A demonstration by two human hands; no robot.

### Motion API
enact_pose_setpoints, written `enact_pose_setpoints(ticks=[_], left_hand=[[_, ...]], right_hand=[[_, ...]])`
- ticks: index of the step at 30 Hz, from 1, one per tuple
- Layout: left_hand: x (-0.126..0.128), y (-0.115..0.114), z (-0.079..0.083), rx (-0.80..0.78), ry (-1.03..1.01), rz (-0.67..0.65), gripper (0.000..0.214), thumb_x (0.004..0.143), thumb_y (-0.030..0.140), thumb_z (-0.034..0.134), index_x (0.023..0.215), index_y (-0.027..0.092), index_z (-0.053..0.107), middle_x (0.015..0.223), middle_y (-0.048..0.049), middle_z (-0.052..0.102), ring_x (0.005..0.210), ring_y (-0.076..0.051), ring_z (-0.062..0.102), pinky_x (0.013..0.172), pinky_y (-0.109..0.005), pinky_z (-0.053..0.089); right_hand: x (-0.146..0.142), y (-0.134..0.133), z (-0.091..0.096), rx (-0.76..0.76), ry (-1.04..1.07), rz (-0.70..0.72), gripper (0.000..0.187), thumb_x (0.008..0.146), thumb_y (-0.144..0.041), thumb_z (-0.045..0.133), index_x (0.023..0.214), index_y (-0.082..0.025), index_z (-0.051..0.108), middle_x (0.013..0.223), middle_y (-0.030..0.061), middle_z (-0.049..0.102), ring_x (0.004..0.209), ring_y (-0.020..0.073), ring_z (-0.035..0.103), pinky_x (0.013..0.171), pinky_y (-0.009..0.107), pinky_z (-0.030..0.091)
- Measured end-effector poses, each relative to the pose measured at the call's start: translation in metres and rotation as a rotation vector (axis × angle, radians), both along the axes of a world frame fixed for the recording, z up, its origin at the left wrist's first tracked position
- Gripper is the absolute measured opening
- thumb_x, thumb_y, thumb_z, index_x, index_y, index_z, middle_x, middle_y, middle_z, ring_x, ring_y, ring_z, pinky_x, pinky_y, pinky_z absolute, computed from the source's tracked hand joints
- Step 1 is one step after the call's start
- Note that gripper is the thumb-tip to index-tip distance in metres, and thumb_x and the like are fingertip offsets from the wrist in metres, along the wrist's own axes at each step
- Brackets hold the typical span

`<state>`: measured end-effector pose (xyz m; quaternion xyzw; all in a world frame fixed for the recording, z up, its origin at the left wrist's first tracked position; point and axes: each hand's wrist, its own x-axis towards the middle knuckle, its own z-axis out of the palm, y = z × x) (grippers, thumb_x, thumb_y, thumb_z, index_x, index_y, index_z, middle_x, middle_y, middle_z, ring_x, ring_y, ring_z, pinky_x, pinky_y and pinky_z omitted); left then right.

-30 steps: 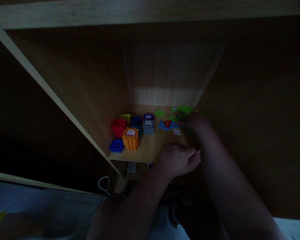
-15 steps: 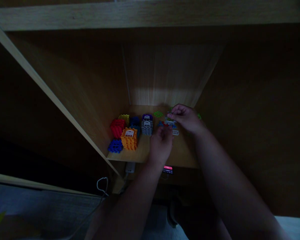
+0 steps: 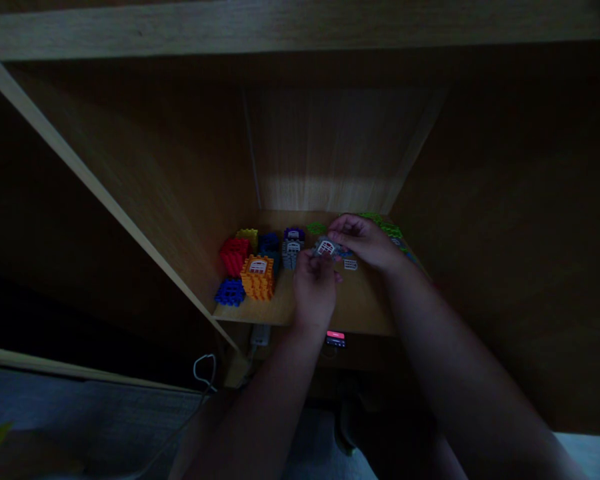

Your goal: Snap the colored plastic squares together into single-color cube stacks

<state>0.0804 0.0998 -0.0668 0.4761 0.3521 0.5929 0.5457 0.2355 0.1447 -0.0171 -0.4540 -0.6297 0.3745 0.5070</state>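
A grey toothed building tile with a white arched window (image 3: pixel 326 248) is held just above the shelf. My left hand (image 3: pixel 316 283) grips its lower left edge, fingers closed. At the tile's upper right edge, the fingers of my right hand (image 3: pixel 365 241) are pinched on it. A loose white window piece (image 3: pixel 350 265) lies below my right hand. Left of the tile stands a stack of grey tiles (image 3: pixel 292 253), with a purple tile (image 3: pixel 294 233) behind it. Blue pieces under the held tile are partly hidden.
On the shelf's left are stacks of orange (image 3: pixel 258 279), red (image 3: pixel 235 257) and yellow tiles (image 3: pixel 247 236), plus blue tiles (image 3: pixel 230 292) near the front edge. Green pieces (image 3: pixel 391 230) lie at the back right. A lit phone (image 3: pixel 335 338) sits below the shelf (image 3: pixel 365 313).
The grey tile has come left and down, its window now facing up. My left hand has moved slightly left and up and taken hold of it. My right hand has shifted left.
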Motion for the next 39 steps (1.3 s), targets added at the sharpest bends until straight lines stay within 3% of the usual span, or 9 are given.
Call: enact_pose_setpoints(ticks=[4, 12, 18, 23, 30, 39], left_hand=[[-0.001, -0.001, 0.0, 0.041, -0.033, 0.034, 0.03, 0.104, 0.048, 0.066, 0.11, 0.023, 0.05, 0.102, -0.0045, 0.08, 0.064, -0.01, 0.071, 0.065, -0.025, 0.057], [-0.005, -0.009, 0.007, 0.096, -0.072, 0.141, 0.034, 0.103, 0.054, 0.066, 0.105, 0.022, 0.054, 0.076, 0.0035, 0.071, 0.062, -0.012, 0.072, 0.067, -0.025, 0.055], [-0.005, -0.01, 0.007, 0.109, -0.109, 0.15, 0.034, 0.103, 0.053, 0.068, 0.109, 0.023, 0.052, 0.082, 0.0028, 0.073, 0.063, -0.012, 0.071, 0.065, -0.024, 0.056], [-0.003, -0.008, 0.005, 0.121, -0.12, 0.144, 0.035, 0.103, 0.053, 0.068, 0.111, 0.024, 0.051, 0.088, 0.0015, 0.075, 0.061, -0.01, 0.071, 0.062, -0.022, 0.056], [-0.001, -0.008, 0.001, 0.134, -0.07, 0.113, 0.039, 0.106, 0.054, 0.064, 0.128, 0.024, 0.056, 0.102, -0.0039, 0.077, 0.068, -0.013, 0.073, 0.064, -0.026, 0.059], [-0.002, -0.009, -0.002, 0.225, 0.074, 0.155, 0.052, 0.107, 0.055, 0.06, 0.15, 0.026, 0.054, 0.13, -0.0117, 0.074, 0.105, -0.023, 0.075, 0.084, -0.037, 0.064]], right_hand=[[-0.001, -0.001, -0.001, -0.047, 0.017, 0.086, 0.05, 0.074, -0.061, 0.093, 0.096, -0.022, 0.071, 0.087, 0.0011, 0.076, 0.07, 0.0154, 0.068, 0.064, 0.029, 0.057], [-0.003, -0.004, -0.001, -0.018, -0.013, 0.105, 0.044, 0.076, -0.055, 0.093, 0.101, -0.022, 0.079, 0.087, 0.0017, 0.078, 0.071, 0.0148, 0.068, 0.068, 0.029, 0.058], [-0.003, -0.005, -0.002, -0.11, 0.044, 0.34, 0.06, 0.069, -0.033, 0.1, 0.123, -0.025, 0.076, 0.097, 0.0013, 0.08, 0.078, 0.0168, 0.073, 0.067, 0.028, 0.059], [-0.004, -0.003, -0.006, -0.098, 0.091, 0.399, 0.058, 0.074, -0.031, 0.097, 0.126, -0.024, 0.073, 0.101, 0.0033, 0.08, 0.081, 0.0168, 0.073, 0.067, 0.027, 0.061], [-0.007, 0.005, -0.012, -0.003, 0.097, 0.242, 0.05, 0.077, -0.035, 0.097, 0.121, -0.025, 0.075, 0.111, 0.0045, 0.08, 0.094, 0.019, 0.074, 0.081, 0.03, 0.061], [-0.017, 0.012, -0.017, 0.01, 0.207, 0.173, 0.05, 0.077, -0.04, 0.097, 0.119, -0.027, 0.075, 0.114, 0.0029, 0.078, 0.095, 0.0183, 0.074, 0.086, 0.032, 0.061]])
